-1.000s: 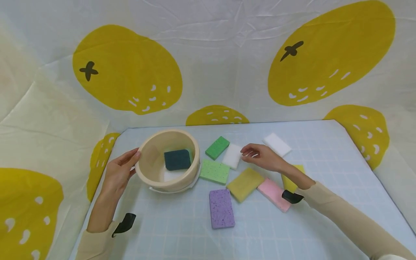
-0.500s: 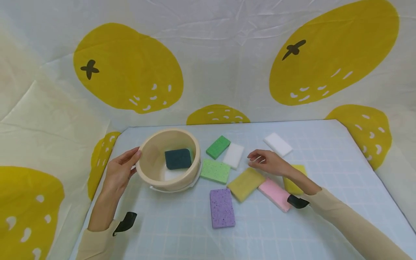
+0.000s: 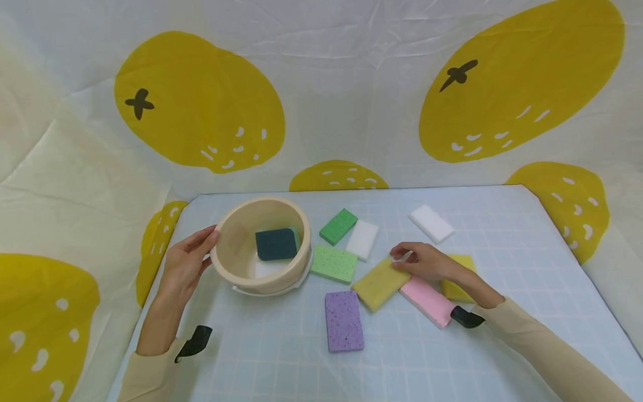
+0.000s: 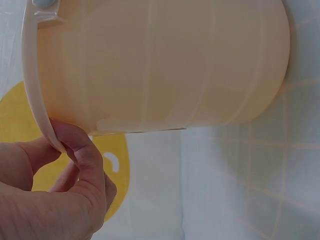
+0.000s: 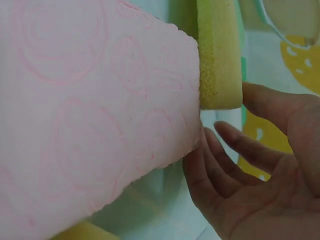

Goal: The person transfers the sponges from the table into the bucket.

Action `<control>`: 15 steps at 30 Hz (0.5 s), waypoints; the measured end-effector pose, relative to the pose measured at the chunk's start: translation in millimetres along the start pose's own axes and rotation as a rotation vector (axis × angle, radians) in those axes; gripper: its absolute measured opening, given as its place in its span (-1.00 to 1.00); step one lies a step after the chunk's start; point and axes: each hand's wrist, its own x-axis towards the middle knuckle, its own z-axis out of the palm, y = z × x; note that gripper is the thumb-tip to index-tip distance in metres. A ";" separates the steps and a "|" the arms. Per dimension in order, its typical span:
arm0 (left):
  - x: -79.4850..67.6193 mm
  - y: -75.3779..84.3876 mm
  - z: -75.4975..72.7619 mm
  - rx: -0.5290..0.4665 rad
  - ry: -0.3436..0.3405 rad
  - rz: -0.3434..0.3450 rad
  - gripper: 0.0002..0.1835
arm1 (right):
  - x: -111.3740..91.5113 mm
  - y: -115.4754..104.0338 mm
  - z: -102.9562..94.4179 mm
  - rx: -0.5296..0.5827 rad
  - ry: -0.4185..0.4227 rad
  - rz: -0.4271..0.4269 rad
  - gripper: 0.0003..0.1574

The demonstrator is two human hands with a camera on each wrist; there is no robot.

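Observation:
My left hand [image 3: 183, 265] pinches the left rim of a cream bucket [image 3: 233, 237] between thumb and fingers. The left wrist view shows the thumb on one side of the bucket's rim [image 4: 37, 100] and curled fingers on the other. Inside the bucket lies a dark teal scouring sponge [image 3: 275, 244] over something white. My right hand [image 3: 424, 261] is at the far right corner of a yellow sponge [image 3: 379, 286]. In the right wrist view its thumb is right at the yellow sponge [image 5: 220, 60], while the other fingers stay spread apart from the thumb, near a pink sponge [image 5: 100, 100].
Right of the bucket lie a green sponge [image 3: 338, 226], a white one [image 3: 362, 240] and a light green one [image 3: 333, 263]. A purple sponge [image 3: 344, 322] lies nearer. Another white sponge [image 3: 431, 223] and a second yellow sponge [image 3: 459, 262] lie to the right.
My right hand has drawn back from beside the near white sponge, moving right and closer to me, down to the yellow sponge. The left hand keeps its hold on the bucket rim.

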 end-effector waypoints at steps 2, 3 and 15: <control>0.6 -0.3 -0.1 -0.011 -0.006 0.007 -0.34 | -0.4 1.1 0.1 0.010 -0.024 0.008 -0.51; 0.8 -0.4 -0.1 -0.015 -0.008 0.011 -0.34 | -0.6 1.4 0.1 0.023 -0.037 0.009 -0.51; 0.6 -0.9 -0.5 -0.016 -0.013 0.009 -0.32 | -1.0 -0.2 -11.7 0.149 -0.111 0.013 -0.46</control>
